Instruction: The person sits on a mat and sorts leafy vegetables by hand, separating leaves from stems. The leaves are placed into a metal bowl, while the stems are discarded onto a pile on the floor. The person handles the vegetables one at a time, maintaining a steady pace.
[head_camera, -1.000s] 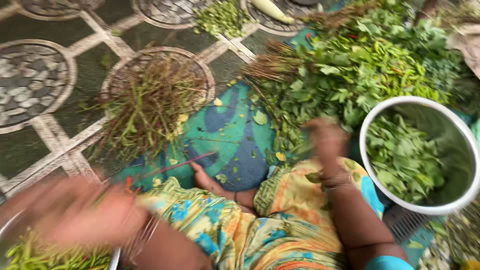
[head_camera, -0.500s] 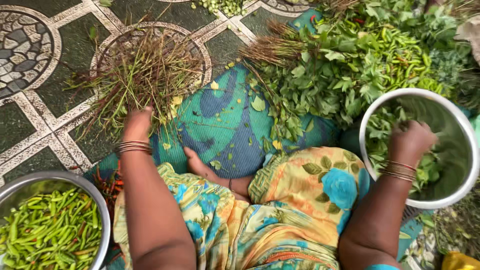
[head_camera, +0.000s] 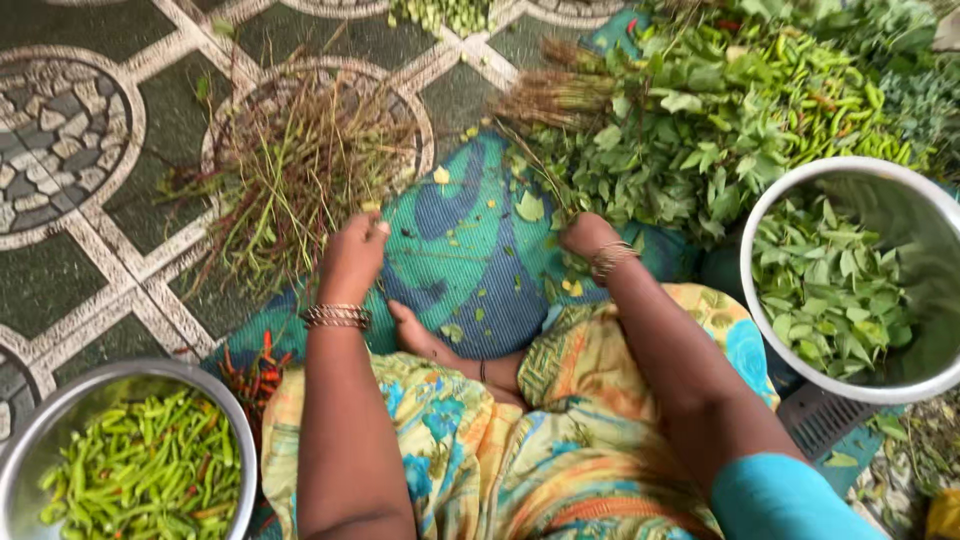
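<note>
My left hand (head_camera: 352, 255), bangles at the wrist, is curled shut at the near edge of a heap of bare stems (head_camera: 300, 170) on the patterned floor; I see nothing in it. My right hand (head_camera: 588, 235) is closed at the near edge of a big pile of leafy green plants (head_camera: 700, 130), and a thin stalk runs into its grip. Both hands hover over a teal mat (head_camera: 470, 260) strewn with loose leaves. My bare foot (head_camera: 420, 335) rests between them.
A steel bowl (head_camera: 757, 215) of plucked leaves (head_camera: 830, 280) stands at the right. Another steel bowl (head_camera: 238, 430) of green chillies (head_camera: 150, 470) sits at the lower left, with red chillies (head_camera: 250, 375) beside it. Brown roots (head_camera: 555, 95) stick out of the plant pile.
My right hand has left the leaf bowl and moved left to the edge of the plant pile. My left hand has drawn back slightly from the stem heap.
</note>
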